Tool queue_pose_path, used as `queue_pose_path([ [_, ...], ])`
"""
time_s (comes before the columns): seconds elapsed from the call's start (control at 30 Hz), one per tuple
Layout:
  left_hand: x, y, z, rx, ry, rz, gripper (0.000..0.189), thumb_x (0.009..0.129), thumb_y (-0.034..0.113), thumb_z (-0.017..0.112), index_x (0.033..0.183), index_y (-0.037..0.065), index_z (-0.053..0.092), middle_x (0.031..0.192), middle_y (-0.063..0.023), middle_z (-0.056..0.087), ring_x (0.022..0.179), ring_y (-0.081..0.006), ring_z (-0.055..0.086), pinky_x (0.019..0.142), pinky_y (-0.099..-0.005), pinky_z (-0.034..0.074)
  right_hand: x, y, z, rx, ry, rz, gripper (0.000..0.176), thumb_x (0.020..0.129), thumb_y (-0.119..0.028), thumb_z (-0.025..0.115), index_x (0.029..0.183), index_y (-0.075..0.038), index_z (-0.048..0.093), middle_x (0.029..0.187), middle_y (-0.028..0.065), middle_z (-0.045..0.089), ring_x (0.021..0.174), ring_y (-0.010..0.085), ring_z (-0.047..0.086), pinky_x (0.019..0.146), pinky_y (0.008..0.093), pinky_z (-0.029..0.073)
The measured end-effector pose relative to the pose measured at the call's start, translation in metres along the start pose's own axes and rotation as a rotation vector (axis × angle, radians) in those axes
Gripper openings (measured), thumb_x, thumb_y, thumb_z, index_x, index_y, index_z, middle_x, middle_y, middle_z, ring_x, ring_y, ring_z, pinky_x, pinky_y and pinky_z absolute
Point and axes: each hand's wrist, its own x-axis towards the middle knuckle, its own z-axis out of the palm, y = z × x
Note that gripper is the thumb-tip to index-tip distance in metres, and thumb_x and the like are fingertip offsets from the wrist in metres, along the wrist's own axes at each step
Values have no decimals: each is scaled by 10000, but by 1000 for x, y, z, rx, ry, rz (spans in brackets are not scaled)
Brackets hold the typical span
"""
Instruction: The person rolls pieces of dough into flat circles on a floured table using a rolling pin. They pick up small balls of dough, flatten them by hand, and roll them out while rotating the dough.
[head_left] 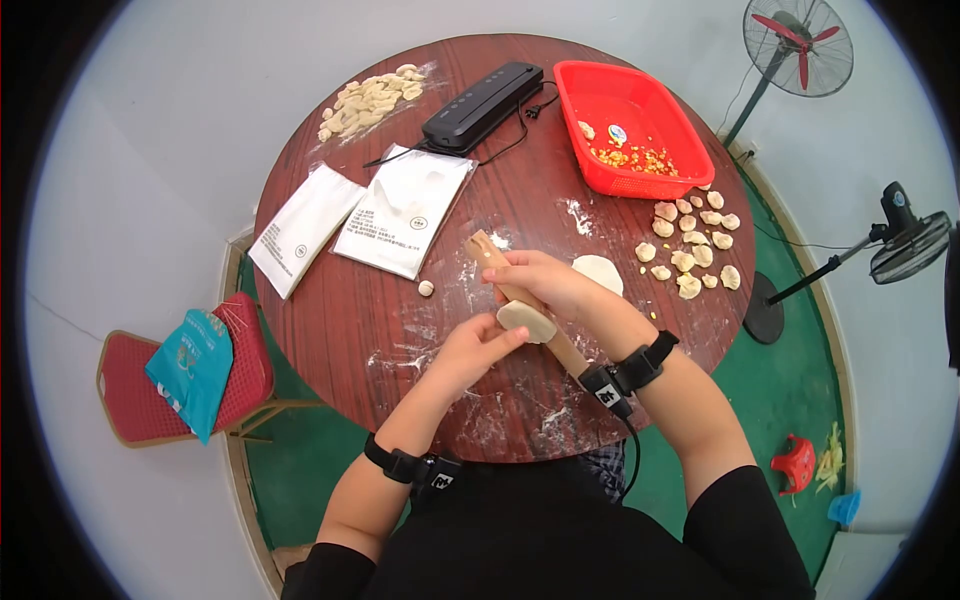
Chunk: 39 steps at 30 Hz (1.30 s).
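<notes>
Green floor [800, 375] surrounds the round wooden desk [370, 320], with a fan [798, 42] at two o'clock. At one o'clock sits the red basket [640, 185]. Near six, the right grip [540, 282] grasps the wooden rolling pin [485, 247]; the left grip [470, 350] pinches a dough round [524, 319]. Uneven pulling could tear the dough; sparse flour [579, 216] could make it stick.

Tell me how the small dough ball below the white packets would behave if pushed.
It would probably roll, since the small dough ball looks rounded and nothing touches it on the flat table. It may dent easily, as its pale surface resembles the flattened dough disc lying nearby. Its small size suggests little weight.
</notes>
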Motion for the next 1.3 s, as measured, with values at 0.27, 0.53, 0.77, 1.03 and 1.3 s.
queue_pose_path([
  [0.27, -15, -6, 8, -101, 52, -20, 291, 927, 252, 633, 1070, -1, 659, 945, -31, 676, 830, -93, 606, 737, -248, 486, -11, 5, -4, 4, 93, -69, 310, 914, -355, 632, 1012, -64, 588, 862, 36, 619, 750, 130, 629, 640, 272, 509],
  [0.53, -20, -19, 0, -427, 76, 43, 279, 870, 106, 608, 1099, -52, 632, 988, -76, 668, 870, -134, 636, 786, -284, 511, -24, 3, -9, 231, 31, -69, 349, 965, -319, 534, 1163, -30, 537, 1059, 127, 643, 884, 233, 679, 679, 344, 547],
  [0.77, -17, -3, -16, -120, 220, 59, 258, 848, 89, 594, 1075, -12, 665, 950, -57, 685, 831, -110, 611, 714, -266, 488, -38, 6, -22, 265, 232, -197, 371, 957, -349, 536, 1136, -24, 538, 918, 109, 647, 751, 230, 677, 628, 351, 545],
  [1.03, 78, 33, -48, 1016, 548, 628, 120, 813, 117, 596, 790, 9, 549, 754, -184, 574, 772, -352, 605, 673, -433, 478, -88, 1, -42, 370, 332, -320, 282, 969, -313, 526, 1061, -48, 551, 804, 78, 611, 614, 183, 627, 546, 299, 501],
  [1.3, 127, 1, -17, 1163, 533, 605, 132, 858, 102, 550, 956, 16, 570, 921, -165, 621, 881, -364, 617, 753, -469, 501, -134, 16, -45, 382, 468, -296, 263, 983, -286, 501, 1031, -32, 553, 752, 72, 595, 569, 170, 600, 517, 293, 491],
])
